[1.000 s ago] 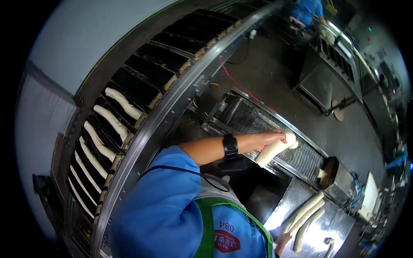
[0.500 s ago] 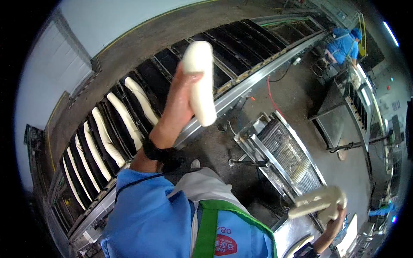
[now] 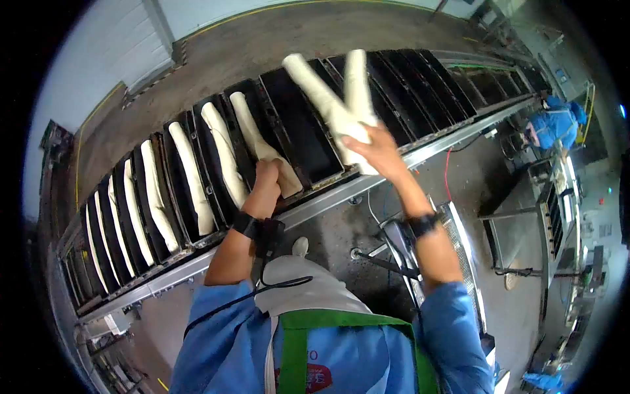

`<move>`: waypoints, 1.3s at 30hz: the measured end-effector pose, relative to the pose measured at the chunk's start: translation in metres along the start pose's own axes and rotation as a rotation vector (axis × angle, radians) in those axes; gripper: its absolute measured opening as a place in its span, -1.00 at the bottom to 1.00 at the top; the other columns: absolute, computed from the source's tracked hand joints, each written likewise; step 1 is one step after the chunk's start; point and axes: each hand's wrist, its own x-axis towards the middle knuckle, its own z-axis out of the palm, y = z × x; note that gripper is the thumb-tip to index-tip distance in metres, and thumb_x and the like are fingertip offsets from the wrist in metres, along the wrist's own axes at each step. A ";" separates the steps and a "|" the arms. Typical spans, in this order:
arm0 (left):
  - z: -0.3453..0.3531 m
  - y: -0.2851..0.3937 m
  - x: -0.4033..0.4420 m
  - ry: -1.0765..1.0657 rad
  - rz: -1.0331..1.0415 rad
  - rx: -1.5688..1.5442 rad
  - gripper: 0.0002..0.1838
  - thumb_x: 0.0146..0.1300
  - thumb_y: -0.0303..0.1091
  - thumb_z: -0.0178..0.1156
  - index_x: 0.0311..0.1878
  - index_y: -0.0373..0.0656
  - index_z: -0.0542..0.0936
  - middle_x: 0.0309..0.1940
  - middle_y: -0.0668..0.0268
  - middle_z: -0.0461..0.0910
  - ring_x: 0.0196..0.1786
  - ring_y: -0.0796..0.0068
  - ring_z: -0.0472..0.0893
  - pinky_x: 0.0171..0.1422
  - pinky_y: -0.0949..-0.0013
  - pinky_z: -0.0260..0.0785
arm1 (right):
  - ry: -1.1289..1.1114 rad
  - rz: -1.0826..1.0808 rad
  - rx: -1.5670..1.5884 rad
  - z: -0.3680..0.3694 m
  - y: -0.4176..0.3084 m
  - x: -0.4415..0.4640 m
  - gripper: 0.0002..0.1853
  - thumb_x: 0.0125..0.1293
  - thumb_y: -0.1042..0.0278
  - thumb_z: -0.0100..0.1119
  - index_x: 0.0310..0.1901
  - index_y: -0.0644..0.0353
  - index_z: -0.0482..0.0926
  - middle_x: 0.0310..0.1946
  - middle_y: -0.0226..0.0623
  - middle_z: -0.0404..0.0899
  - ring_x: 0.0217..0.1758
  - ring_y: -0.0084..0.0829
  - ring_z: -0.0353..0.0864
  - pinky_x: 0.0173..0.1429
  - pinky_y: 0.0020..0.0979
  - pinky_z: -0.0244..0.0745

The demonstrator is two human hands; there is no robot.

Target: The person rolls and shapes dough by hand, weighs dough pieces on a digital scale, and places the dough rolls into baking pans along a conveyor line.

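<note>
In the head view my left hand (image 3: 268, 176) is closed at the near end of a long pale dough strip (image 3: 248, 121), which lies in a black baking pan. Its knuckles press down into the pan and the fingertips are hidden. My right hand (image 3: 375, 150) grips two more dough strips (image 3: 356, 82), held one across the other and fanned apart at their far ends. They are over the black pans (image 3: 289, 108) to the right of my left hand. Further left, several pans each hold one dough strip (image 3: 187, 171).
The pans rest side by side on a conveyor with a metal side rail (image 3: 420, 156). A metal-framed mesh belt (image 3: 467, 262) stands to my right. Beyond it are a steel table (image 3: 512, 230) and a person in blue (image 3: 554, 125). A red hose (image 3: 448, 171) hangs by the rail.
My left hand has lowered its dough strip into a pan. My right hand has swung from the lower right to above the pans with its dough strips. The view has shifted.
</note>
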 end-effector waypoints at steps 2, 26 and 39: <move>-0.002 -0.003 0.004 -0.001 0.147 0.014 -0.66 -0.01 -0.52 -0.02 -0.09 -0.29 0.26 -0.27 0.18 0.35 -0.24 0.35 0.39 -0.23 0.32 0.27 | -0.217 0.137 0.158 0.029 0.059 0.033 -0.52 0.09 -0.03 0.05 -0.25 0.32 0.52 -0.41 -0.25 0.48 -0.28 -0.43 0.41 -0.07 -0.50 0.26; 0.240 -0.016 -0.019 -0.607 0.014 0.176 -0.50 0.06 -0.11 0.06 -0.01 -0.27 0.35 0.01 0.24 0.33 0.08 0.41 0.26 0.21 0.37 -0.02 | 0.098 -0.242 -0.472 -0.091 0.145 -0.073 -0.74 -0.06 0.41 0.04 -0.24 0.17 0.46 -0.21 -0.16 0.41 -0.19 -0.24 0.39 -0.13 -0.34 0.36; 0.376 -0.071 0.026 -0.677 0.307 0.782 -0.51 0.11 -0.21 -0.01 0.08 -0.25 0.23 -0.15 0.21 0.42 -0.08 0.29 0.39 0.13 0.24 0.08 | 0.806 1.131 -0.465 -0.155 0.235 -0.531 -0.75 0.03 0.32 0.07 -0.23 0.17 0.41 -0.32 -0.10 0.41 -0.23 -0.11 0.43 -0.16 -0.20 0.37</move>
